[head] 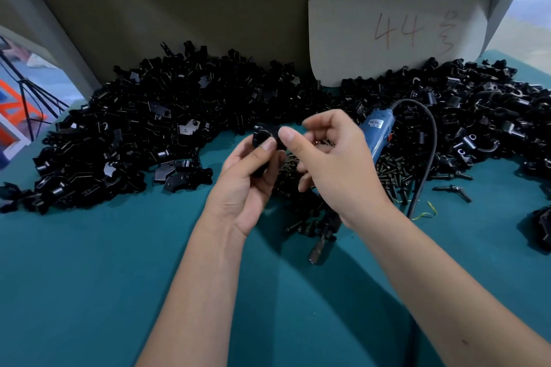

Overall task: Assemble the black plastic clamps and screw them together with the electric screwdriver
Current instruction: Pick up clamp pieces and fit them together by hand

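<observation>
Head view | left hand (249,185) pinches black clamp (266,136) | right hand (331,155) fingertips press its far side, contents unclear | seat halves flush before reaching the electric screwdriver (376,134) just right of the grip.

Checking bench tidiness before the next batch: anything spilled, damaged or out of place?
Nothing looks damaged. A few screws lie strayed from the screw pile on the cloth. The screwdriver lies across that pile, unused. Both the left hand and the right hand hold a clamp.
</observation>
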`<action>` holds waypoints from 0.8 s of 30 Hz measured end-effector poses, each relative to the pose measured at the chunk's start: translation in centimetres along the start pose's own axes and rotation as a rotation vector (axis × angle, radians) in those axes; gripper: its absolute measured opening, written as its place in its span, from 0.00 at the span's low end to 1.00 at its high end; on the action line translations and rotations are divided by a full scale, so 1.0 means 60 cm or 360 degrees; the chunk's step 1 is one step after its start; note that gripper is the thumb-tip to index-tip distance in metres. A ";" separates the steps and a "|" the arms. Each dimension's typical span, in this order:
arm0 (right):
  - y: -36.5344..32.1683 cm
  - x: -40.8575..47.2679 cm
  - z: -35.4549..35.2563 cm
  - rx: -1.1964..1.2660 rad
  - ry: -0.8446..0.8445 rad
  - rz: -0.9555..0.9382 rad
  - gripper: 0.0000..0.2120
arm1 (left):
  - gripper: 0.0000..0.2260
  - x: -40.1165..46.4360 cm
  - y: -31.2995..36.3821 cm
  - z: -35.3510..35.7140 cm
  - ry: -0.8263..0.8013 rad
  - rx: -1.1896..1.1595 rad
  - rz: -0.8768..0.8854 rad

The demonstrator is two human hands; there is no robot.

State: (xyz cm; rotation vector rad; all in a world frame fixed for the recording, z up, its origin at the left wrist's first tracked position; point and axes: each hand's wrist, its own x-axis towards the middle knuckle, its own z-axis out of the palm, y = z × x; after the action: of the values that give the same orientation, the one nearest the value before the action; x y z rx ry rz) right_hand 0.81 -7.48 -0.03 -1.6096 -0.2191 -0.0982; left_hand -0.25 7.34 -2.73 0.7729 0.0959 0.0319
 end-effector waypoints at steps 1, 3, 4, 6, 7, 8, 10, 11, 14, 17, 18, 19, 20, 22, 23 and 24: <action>0.001 0.003 -0.006 -0.0345 -0.0098 -0.0144 0.10 | 0.06 0.001 0.002 0.001 0.0084 -0.0031 0.0026; 0.001 0.005 -0.013 -0.1097 -0.0406 -0.0363 0.07 | 0.11 0.002 0.004 0.001 0.0226 -0.0057 0.0068; -0.001 0.002 -0.014 -0.1353 -0.0562 -0.0385 0.06 | 0.14 0.002 0.005 0.000 0.0275 -0.0078 0.0083; -0.006 -0.006 -0.007 -0.1667 -0.0754 -0.0362 0.07 | 0.16 0.003 0.008 0.000 0.0329 -0.0136 0.0085; -0.007 -0.010 0.000 -0.1803 -0.0806 -0.0378 0.07 | 0.15 0.003 0.009 0.000 0.0347 -0.0167 0.0081; -0.007 -0.014 0.006 -0.1928 -0.0846 -0.0389 0.07 | 0.14 0.004 0.010 -0.001 0.0364 -0.0197 0.0080; -0.005 -0.017 0.015 -0.2060 -0.0880 -0.0402 0.06 | 0.13 0.005 0.011 -0.002 0.0381 -0.0234 0.0098; -0.004 -0.018 0.018 -0.2108 -0.0882 -0.0409 0.05 | 0.13 0.005 0.011 -0.002 0.0377 -0.0238 0.0111; -0.002 -0.019 0.018 -0.2145 -0.0912 -0.0462 0.05 | 0.11 0.005 0.012 -0.004 0.0371 -0.0212 0.0156; -0.004 -0.012 0.009 -0.1751 -0.0780 -0.0420 0.05 | 0.08 0.007 0.009 -0.007 0.0351 -0.0043 0.0221; -0.004 -0.007 0.003 -0.1539 -0.0665 -0.0375 0.05 | 0.07 0.007 0.007 -0.006 0.0340 0.0027 0.0239; -0.006 -0.001 -0.004 -0.1333 -0.0531 -0.0351 0.05 | 0.07 0.008 0.005 -0.006 0.0325 0.0092 0.0251; -0.007 0.005 -0.011 -0.1141 -0.0394 -0.0361 0.05 | 0.08 0.008 0.002 -0.004 0.0302 0.0149 0.0261; -0.009 0.014 -0.027 -0.0783 -0.0169 -0.0374 0.06 | 0.12 0.006 -0.003 0.001 0.0251 0.0255 0.0276; -0.009 0.017 -0.035 -0.0616 -0.0110 -0.0348 0.06 | 0.14 0.006 -0.005 0.002 0.0226 0.0317 0.0277; -0.009 0.020 -0.042 -0.0473 -0.0084 -0.0320 0.06 | 0.15 0.006 -0.008 0.004 0.0197 0.0381 0.0274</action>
State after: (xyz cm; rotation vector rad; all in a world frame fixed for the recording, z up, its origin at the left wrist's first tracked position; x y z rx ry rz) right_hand 2.02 -9.87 0.88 -1.8840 -0.4229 -0.2531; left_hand 0.12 6.86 -2.94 1.0169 0.1522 0.2349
